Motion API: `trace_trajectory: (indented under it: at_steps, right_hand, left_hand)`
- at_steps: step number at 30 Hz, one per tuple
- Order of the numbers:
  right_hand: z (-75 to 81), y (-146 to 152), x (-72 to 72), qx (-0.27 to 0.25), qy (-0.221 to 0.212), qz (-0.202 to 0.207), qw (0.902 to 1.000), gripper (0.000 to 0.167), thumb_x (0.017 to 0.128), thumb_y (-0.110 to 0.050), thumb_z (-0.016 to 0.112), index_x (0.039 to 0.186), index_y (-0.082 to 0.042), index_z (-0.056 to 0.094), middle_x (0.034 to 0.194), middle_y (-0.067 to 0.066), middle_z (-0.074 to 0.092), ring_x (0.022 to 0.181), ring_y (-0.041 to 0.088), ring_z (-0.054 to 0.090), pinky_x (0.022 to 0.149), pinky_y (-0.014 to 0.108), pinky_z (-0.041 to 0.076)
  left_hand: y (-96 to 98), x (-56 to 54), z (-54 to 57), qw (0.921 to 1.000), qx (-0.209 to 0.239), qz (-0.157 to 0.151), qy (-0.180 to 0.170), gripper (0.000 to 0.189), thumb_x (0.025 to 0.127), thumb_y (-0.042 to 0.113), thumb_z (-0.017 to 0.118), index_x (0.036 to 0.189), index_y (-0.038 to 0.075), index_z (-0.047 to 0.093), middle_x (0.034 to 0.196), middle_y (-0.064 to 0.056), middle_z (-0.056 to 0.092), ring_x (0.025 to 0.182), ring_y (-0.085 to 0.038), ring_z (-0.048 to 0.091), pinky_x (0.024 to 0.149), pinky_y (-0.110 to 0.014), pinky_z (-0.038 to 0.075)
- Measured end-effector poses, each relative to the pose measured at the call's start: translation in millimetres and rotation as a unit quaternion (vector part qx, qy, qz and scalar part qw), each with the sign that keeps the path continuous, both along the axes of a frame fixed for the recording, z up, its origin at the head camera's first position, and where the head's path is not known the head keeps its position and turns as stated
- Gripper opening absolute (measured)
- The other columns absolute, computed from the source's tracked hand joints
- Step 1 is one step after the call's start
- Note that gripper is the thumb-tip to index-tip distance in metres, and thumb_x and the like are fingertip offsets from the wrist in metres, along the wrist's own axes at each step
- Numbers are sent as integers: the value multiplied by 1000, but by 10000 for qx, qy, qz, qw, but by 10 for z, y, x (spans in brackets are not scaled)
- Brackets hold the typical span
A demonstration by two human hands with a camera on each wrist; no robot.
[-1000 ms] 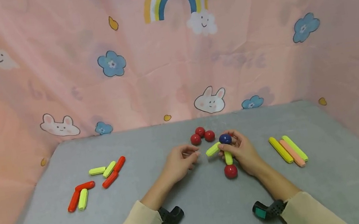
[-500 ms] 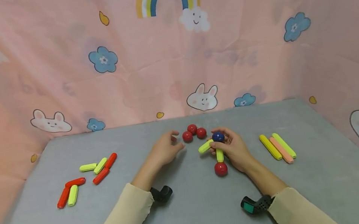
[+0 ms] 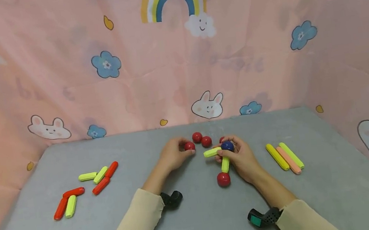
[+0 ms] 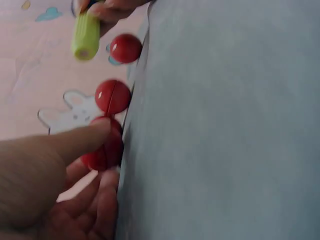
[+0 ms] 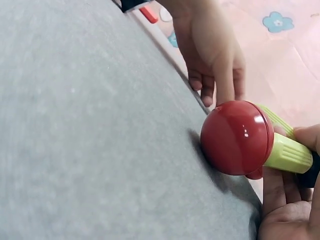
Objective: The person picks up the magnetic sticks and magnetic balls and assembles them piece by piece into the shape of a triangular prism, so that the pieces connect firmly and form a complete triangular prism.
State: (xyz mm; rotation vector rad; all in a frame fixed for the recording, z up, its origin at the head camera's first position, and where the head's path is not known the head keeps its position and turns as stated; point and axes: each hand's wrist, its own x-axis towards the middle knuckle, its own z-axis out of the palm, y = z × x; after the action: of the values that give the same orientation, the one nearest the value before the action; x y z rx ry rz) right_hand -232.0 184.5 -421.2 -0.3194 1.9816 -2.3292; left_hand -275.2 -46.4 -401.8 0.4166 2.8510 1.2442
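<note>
My left hand (image 3: 173, 155) pinches a red ball (image 3: 189, 146) between thumb and fingers, low over the table. Two more red balls, one farther back (image 3: 197, 137) and one to the right (image 3: 206, 141), lie close by. In the left wrist view, my thumb and fingers lie on both sides of the held red ball (image 4: 106, 152). My right hand (image 3: 244, 159) holds a joined piece by its blue ball (image 3: 227, 146). One short lime rod (image 3: 212, 152) points left from it; another (image 3: 225, 164) runs toward me and ends in a red ball (image 3: 223, 179).
Another red ball (image 3: 222, 139) shows partly behind the right fingers. On the left lie short red rods (image 3: 101, 186) and lime rods (image 3: 71, 206). Longer yellow (image 3: 277, 157), peach (image 3: 289, 160) and lime rods (image 3: 291, 155) lie at right. A pink curtain (image 3: 151, 76) hangs behind the grey table (image 3: 198, 222).
My left hand has reached to the leftmost red ball of the cluster and taken hold of it. The right hand still holds the joined piece, which has turned slightly. The head view has shifted.
</note>
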Motion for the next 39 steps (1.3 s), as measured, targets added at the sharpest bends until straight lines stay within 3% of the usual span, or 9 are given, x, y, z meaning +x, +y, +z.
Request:
trace_trajectory:
  at_steps: [5,11,20,28,34,39]
  right_hand:
    - [39,29,16,-47,95,2,9999,33,99,1,58,127,9,43,108,2,64,77,8,70,77,22,61]
    - [78,67,37,29,-3,32,10000,22,98,-1,61,117,3,50,108,-1,67,79,9,71,79,23,61]
    - [42,59,85,42,-63,134,9999,18,98,-1,61,114,-1,52,107,-2,67,80,9,71,81,23,61]
    - [0,68,101,59,-6,185,9998,12,98,-1,61,105,-9,55,105,-4,69,79,9,72,80,23,61]
    - [6,23,93,269,86,80,9996,14,98,-3,62,110,-3,55,105,-4,68,79,9,71,80,23,61]
    - [-21,-13,69,864,484,3,9951,32,97,-5,65,121,13,58,100,-6,67,77,8,71,79,22,61]
  left_hand:
    - [-93,56,26,9984,414,-326,-211,35,86,18,81,117,6,69,105,-9,69,89,-18,60,74,-28,50]
    - [-98,192,63,9956,691,-514,-371,38,84,16,83,118,6,70,105,-8,72,89,-15,65,71,-24,52]
    - [-46,300,11,9801,1578,-773,-919,41,84,12,81,123,5,69,115,-13,72,94,-17,72,69,-24,55]
    - [-12,327,4,9749,1683,-982,-1079,43,85,14,81,125,6,67,120,-14,70,85,-13,72,67,-25,54]
    - [-38,325,24,9741,1712,-960,-1124,42,86,13,80,126,7,67,120,-13,69,82,-13,72,66,-26,54]
    - [-57,321,53,9720,1915,-951,-980,42,86,14,80,125,9,68,120,-10,70,87,-13,71,72,-25,56]
